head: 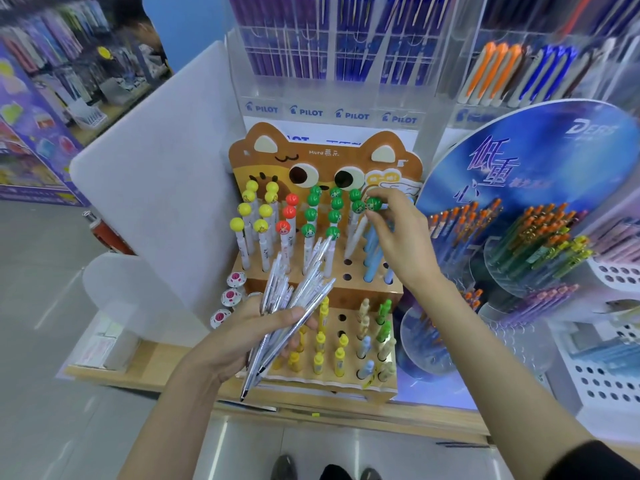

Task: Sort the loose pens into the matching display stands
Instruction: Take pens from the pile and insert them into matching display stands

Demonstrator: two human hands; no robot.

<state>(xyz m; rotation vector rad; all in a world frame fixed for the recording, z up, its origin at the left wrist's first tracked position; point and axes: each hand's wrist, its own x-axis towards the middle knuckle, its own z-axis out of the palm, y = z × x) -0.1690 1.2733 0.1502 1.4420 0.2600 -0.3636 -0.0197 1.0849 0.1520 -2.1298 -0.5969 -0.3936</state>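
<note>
Left hand (242, 337) grips pens (298, 285); right hand (398, 237) seemingly pinches green-topped pen (374, 203).

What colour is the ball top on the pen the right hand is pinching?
The ball top is green; head view.

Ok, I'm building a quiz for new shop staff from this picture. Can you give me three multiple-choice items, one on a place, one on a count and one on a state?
1. Where does the right hand hold the white pen with a green ball top?
A) at the brown cat-faced cardboard stand
B) inside a closed drawer
C) in a pencil case

2. How many red ball-topped pens stand in that stand?
A) one
B) three
C) six

3. What is the left hand doing?
A) hanging empty
B) pointing with one finger
C) gripping a bundle of silver pens

Answers:
1 A, the fingers pinch the pen beside the stand's green-topped rows.
2 B, three red tops line up in one column.
3 C, the fingers curl round the bundle.
</note>
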